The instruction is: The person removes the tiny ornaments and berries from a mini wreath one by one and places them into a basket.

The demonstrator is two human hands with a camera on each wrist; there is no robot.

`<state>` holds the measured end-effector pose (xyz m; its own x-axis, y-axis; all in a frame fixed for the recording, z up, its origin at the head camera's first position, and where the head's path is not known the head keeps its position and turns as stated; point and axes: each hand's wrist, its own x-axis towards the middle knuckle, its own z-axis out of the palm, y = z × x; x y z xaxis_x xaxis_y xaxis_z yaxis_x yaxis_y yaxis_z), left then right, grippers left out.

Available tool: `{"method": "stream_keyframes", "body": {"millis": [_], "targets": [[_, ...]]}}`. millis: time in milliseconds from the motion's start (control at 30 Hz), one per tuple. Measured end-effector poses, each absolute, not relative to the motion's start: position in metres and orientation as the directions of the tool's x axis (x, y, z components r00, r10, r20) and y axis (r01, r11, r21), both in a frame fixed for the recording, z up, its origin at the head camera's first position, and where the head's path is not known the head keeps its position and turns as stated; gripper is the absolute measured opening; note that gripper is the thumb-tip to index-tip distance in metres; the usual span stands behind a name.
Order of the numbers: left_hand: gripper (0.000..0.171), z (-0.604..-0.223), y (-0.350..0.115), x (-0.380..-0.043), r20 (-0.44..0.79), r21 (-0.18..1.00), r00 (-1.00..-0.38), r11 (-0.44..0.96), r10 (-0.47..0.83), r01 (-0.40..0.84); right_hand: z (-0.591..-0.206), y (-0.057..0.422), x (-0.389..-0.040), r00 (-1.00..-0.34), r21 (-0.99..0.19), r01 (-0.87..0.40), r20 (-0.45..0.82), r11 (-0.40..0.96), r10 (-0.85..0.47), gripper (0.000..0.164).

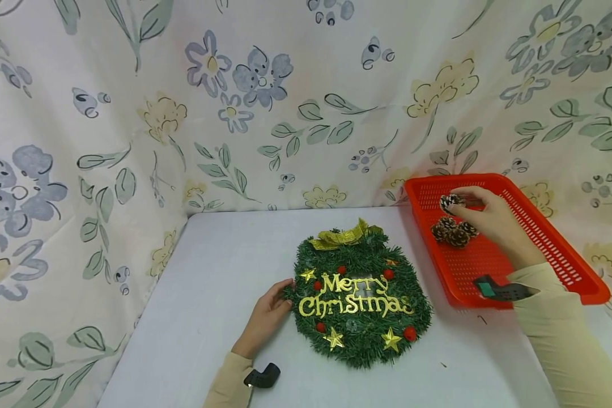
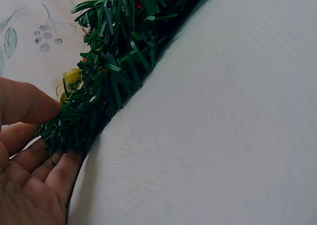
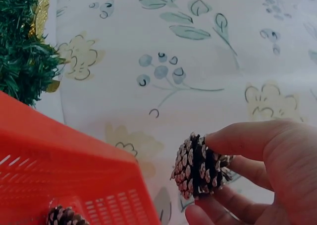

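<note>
A green tinsel wreath (image 1: 357, 345) lies on the white table, with gold "Merry Christmas" lettering (image 1: 357, 305), gold stars, red berries and a gold bow (image 1: 339, 238) at its top. At its left edge, my left hand (image 1: 266, 317) grips the tinsel between thumb and fingers; the left wrist view shows the green strands (image 2: 79, 121) in that hold. My right hand (image 1: 489, 218) pinches a brown pine cone (image 3: 198, 168) with pale-tipped scales, held up over the red basket (image 1: 428, 226). Several more pine cones (image 1: 458, 237) lie in the basket below it.
The red slotted basket stands to the right of the wreath, its long side slanting toward the front right. A floral curtain (image 1: 285, 147) hangs behind the table (image 1: 224, 255) and down its left side. Small dark scraps lie near the basket's front.
</note>
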<state>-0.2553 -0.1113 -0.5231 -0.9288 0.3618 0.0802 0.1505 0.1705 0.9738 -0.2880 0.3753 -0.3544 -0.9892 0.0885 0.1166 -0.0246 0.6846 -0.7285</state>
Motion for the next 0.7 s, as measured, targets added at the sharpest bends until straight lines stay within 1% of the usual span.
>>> {"method": "stream_keyframes", "body": {"millis": [367,700], "targets": [[0.052,-0.520,-0.111,-0.254,0.019,0.982,-0.942,0.171,0.336,0.081,-0.360,0.389,-0.284,-0.986,-0.756,0.018,0.097,0.654,0.139,0.060],[0.052,-0.521,-0.110,-0.254,0.025,0.982,-0.941,0.167,0.337,0.086,-0.365,0.399,-0.287,-0.983,-0.774,0.071,0.054,0.629,0.178,0.065]]}}
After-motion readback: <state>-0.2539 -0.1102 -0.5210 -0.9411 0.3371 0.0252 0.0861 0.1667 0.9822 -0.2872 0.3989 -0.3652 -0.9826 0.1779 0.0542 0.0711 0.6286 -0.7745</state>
